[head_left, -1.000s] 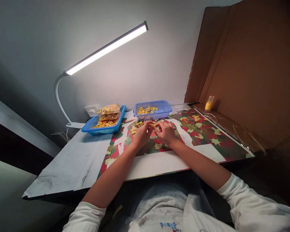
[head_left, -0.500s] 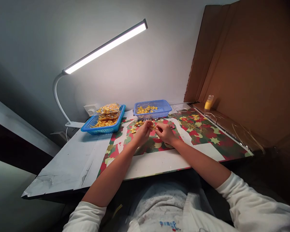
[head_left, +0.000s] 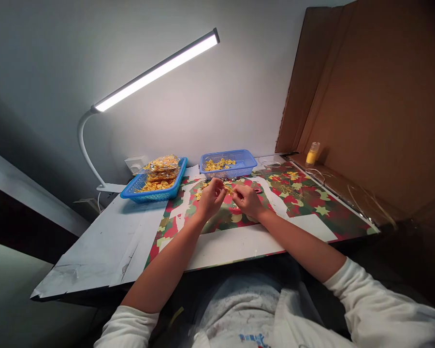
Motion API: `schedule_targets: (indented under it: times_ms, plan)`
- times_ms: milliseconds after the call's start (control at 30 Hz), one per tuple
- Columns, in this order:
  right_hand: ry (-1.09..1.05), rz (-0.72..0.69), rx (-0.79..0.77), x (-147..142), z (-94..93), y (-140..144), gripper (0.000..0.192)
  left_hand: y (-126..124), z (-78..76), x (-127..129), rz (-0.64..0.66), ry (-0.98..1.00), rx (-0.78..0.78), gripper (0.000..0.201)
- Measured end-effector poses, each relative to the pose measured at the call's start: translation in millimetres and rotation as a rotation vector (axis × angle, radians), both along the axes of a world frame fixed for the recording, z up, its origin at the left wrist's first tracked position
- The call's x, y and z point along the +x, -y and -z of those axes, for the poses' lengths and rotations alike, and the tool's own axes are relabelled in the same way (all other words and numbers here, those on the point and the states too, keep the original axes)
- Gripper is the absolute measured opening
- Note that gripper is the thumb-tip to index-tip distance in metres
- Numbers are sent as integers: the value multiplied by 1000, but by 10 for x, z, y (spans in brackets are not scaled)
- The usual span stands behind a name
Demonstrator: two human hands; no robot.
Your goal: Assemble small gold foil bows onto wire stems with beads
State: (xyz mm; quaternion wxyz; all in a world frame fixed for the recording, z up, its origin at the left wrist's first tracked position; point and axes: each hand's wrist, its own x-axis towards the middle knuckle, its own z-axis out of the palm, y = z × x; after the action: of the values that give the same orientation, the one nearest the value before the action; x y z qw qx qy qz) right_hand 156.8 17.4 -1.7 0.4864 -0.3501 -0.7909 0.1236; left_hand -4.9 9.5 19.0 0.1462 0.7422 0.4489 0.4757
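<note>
My left hand (head_left: pixel 210 199) and my right hand (head_left: pixel 249 199) meet over the red, green and gold patterned paper (head_left: pixel 304 203) on the desk. Between their fingertips they pinch a small gold bow (head_left: pixel 229 189). A little heap of loose gold bows (head_left: pixel 203 186) lies just beyond my left hand. Behind it stands a small blue basket (head_left: pixel 227 165) with more gold bows inside. Further left, a larger blue tray (head_left: pixel 154 185) holds clear bags of gold pieces.
A white desk lamp (head_left: pixel 155 72) arches over the desk from its clamp at the left. A cardboard screen (head_left: pixel 366 96) walls off the right side, with a small yellow bottle (head_left: pixel 312 153) at its foot. Thin gold threads (head_left: pixel 369 203) lie along the right edge.
My hands have shifted slightly left and drawn a little apart, still working the gold bow between the fingertips. Nothing else on the desk moved.
</note>
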Motion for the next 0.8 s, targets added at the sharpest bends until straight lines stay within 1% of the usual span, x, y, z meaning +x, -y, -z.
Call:
schedule_targets:
  times_ms: [67, 100, 167, 200, 267, 400, 633, 733, 800]
  plan:
    - [17, 21, 8, -6, 2, 6, 17, 10, 1, 9, -41, -70, -5, 18]
    - [22, 31, 9, -7, 3, 7, 17, 9, 7, 12, -38, -111, -17, 25]
    - [23, 41, 5, -7, 3, 6, 16, 0, 27, 19, 1, -166, -47, 33]
    - [22, 38, 0, -5, 3, 5, 16, -5, 37, 23, 23, -175, -60, 34]
    - [19, 21, -18, -2, 2, 1, 17, -12, 55, 35, 42, -170, -66, 33]
    - [5, -13, -76, 2, 3, -10, 19, -9, 83, 65, 15, -150, -31, 31]
    - [-111, -60, -182, 13, 1, -19, 21, 8, 113, 93, -18, -40, 19, 30]
    - [-138, -68, -197, 6, 8, -19, 22, 7, 113, 87, -4, 5, -1, 31]
    - [-148, -102, -231, 11, 10, -37, 22, -2, 110, 80, 27, 44, -62, 30]
